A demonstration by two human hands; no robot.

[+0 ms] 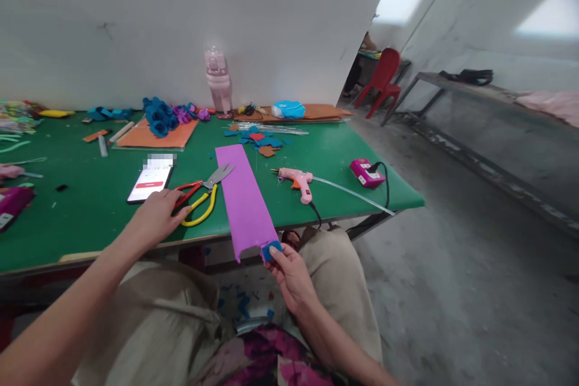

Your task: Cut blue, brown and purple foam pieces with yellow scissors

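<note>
A phone [145, 190] with a lit screen lies on a green bench [90, 208], just beside a worker's left hand [156, 217], which is partly curled, fingers and thumb closed on the handles of red-and-yellow scissors [219, 175]. The blades, slightly parted, reach over the edge of a long purple sheet [248, 205], which lies across the bench with its near end hanging past the edge. There the right hand [292, 280] pinches a small blue piece [266, 248] against the sheet's corner, thumb on top. Farther right, a pink glue gun [294, 178] rests on its side, a clear stick trailing toward a magenta box [367, 174].
</note>
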